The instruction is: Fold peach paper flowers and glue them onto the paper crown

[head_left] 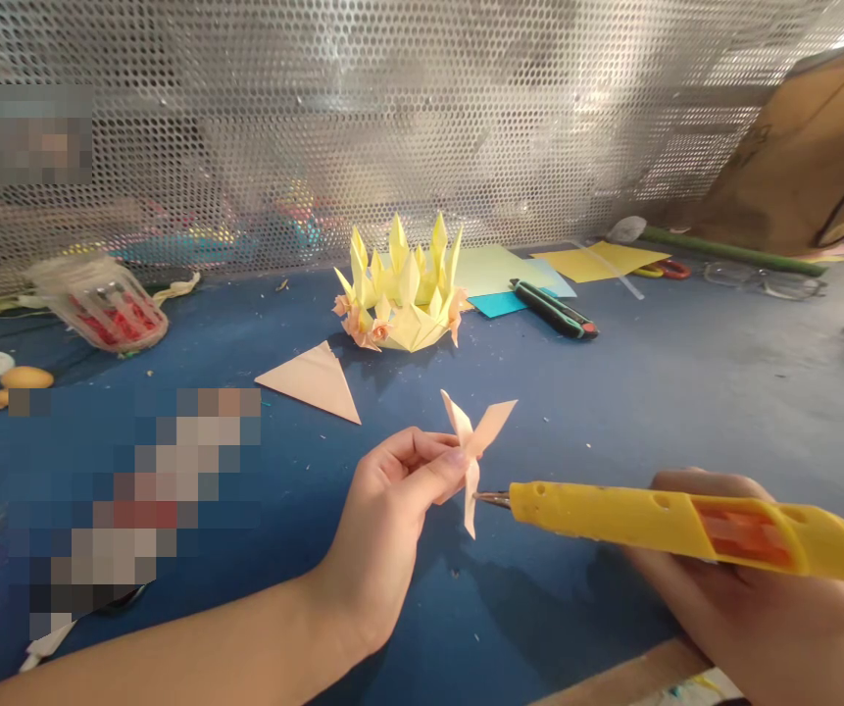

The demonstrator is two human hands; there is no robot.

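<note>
My left hand pinches a small folded piece of pale peach paper with pointed flaps, held above the blue table. My right hand grips a yellow glue gun lying sideways, its metal nozzle touching the lower flap of the paper piece. Beyond them stands a yellow folded-paper crown with small peach paper flowers at its base. A peach paper triangle lies flat to the left of it.
A perforated metal screen closes the back of the table. Coloured paper sheets, a green and black utility knife, red-handled scissors, glasses and a green rod lie at back right. A tipped plastic jar lies at left.
</note>
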